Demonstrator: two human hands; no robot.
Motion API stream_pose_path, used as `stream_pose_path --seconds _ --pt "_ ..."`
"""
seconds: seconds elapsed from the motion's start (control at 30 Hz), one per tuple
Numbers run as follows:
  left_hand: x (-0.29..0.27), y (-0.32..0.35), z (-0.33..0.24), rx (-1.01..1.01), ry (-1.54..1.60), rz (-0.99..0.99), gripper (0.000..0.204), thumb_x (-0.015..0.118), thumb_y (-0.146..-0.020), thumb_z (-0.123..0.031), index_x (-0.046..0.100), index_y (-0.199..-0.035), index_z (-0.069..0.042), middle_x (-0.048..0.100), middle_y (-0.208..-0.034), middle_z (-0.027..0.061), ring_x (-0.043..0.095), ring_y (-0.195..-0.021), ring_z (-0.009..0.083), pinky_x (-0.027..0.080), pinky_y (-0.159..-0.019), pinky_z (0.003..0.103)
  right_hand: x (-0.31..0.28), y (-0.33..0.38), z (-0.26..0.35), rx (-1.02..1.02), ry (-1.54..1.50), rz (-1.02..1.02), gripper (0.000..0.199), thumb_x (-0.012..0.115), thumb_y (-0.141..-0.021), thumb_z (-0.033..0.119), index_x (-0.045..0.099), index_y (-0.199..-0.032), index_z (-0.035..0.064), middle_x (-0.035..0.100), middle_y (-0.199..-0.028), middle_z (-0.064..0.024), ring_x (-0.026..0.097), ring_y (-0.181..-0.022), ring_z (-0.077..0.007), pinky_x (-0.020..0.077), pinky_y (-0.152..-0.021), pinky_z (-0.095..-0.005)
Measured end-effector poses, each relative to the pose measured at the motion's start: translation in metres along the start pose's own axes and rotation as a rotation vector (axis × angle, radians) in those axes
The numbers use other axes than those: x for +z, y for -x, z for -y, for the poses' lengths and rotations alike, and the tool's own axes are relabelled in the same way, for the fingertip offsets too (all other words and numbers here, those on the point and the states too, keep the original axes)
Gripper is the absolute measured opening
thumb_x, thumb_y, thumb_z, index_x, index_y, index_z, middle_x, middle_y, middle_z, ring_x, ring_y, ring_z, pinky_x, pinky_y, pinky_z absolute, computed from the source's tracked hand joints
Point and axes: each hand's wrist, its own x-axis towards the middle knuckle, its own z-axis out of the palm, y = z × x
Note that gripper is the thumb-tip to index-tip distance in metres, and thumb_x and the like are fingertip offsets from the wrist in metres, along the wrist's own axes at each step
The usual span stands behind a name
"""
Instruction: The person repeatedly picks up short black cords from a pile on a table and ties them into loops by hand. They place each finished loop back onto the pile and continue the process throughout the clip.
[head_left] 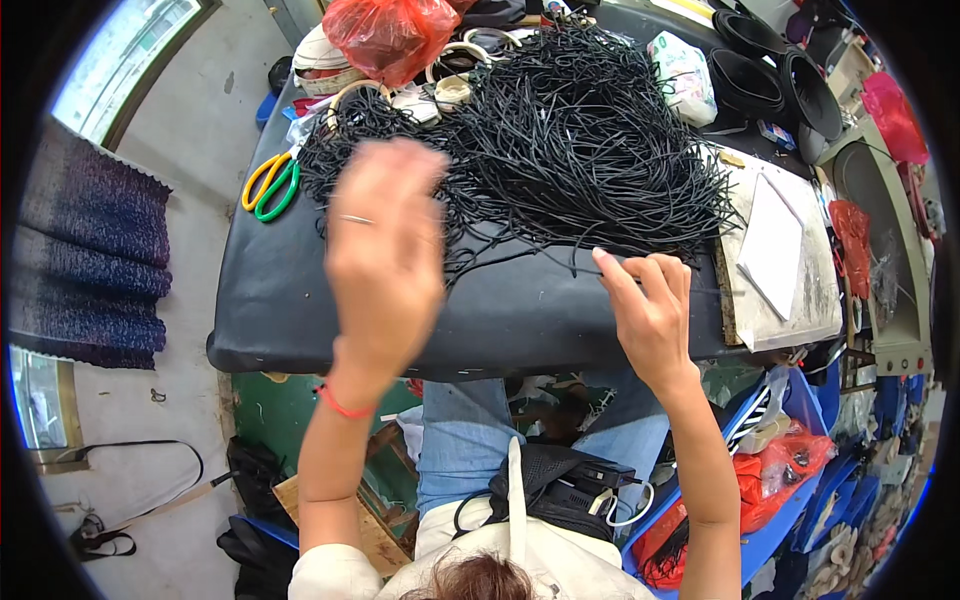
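Note:
A big tangled heap of thin black cords [590,140] covers the far middle of the black padded table [290,290]. My right hand [650,310] is at the heap's near edge, its thumb and fingers closed on a black cord [560,262]. This cord runs left from the fingertips over the table top. To the left, my left hand [385,240] is raised in front of a smaller tangle of black cords [320,160]. Motion smears its fingers, so whether it holds anything does not show. A red band circles the left wrist.
Scissors [270,185] with yellow and green handles lie at the table's left edge. Behind the tangle sits a red plastic bag [390,40]. At right are a pale board [800,310] with a white sheet, black bowl-like pieces [745,85], and a blue bin [700,490] below.

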Motion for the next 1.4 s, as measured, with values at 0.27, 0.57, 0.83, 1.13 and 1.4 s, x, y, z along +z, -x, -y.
stream_pose_path --seconds 0.27,0.57,0.83,1.13,1.4 --pt "0.018 0.052 -0.045 -0.540 0.888 0.779 0.024 0.058 -0.086 -0.009 0.061 -0.108 -0.001 0.064 -0.097 0.0119 0.062 -0.087 0.0163 0.048 -0.081 0.029 -0.034 0.011 0.017 0.103 -0.165 -0.021 0.037 0.067 -0.067 0.000 0.065 -0.103 0.0082 0.051 -0.080 -0.0040 0.048 -0.076 -0.0213 0.0399 -0.069 -0.0329" --pt "0.024 0.069 -0.063 -1.138 1.413 0.672 0.020 0.055 -0.090 -0.016 0.059 -0.103 0.000 0.063 -0.088 0.0082 0.064 -0.080 0.0159 0.055 -0.068 0.030 -0.031 0.004 0.032 0.522 -0.390 -0.171 0.013 0.066 -0.075 -0.001 0.061 -0.086 0.0025 0.058 -0.074 -0.0099 0.057 -0.062 -0.0225 0.0452 -0.054 -0.0301" --pt "0.032 0.075 -0.065 -1.334 1.504 0.458 0.024 0.054 -0.090 -0.013 0.055 -0.112 -0.004 0.063 -0.094 0.0078 0.064 -0.080 0.0141 0.057 -0.065 0.025 -0.017 0.012 0.054 0.421 -0.626 0.041 0.018 0.061 -0.076 -0.005 0.061 -0.093 -0.0013 0.058 -0.080 -0.0115 0.059 -0.071 -0.0255 0.0479 -0.060 -0.0326" --pt "0.026 0.076 -0.063 -1.356 1.481 0.560 0.025 0.056 -0.090 -0.014 0.055 -0.110 0.001 0.064 -0.095 0.0121 0.065 -0.081 0.0153 0.056 -0.069 0.025 -0.022 0.011 0.051 0.376 -0.496 0.015 0.018 0.062 -0.074 -0.004 0.060 -0.091 -0.0003 0.056 -0.079 -0.0106 0.057 -0.070 -0.0256 0.0470 -0.060 -0.0341" --pt "0.035 0.077 -0.067 -1.185 1.383 0.419 0.026 0.058 -0.088 -0.013 0.058 -0.109 0.002 0.064 -0.093 0.0098 0.063 -0.078 0.0129 0.055 -0.071 0.024 -0.022 0.014 0.050 0.328 -0.544 0.089 0.018 0.063 -0.073 -0.003 0.060 -0.091 0.0007 0.056 -0.079 -0.0105 0.056 -0.067 -0.0245 0.0457 -0.057 -0.0336"
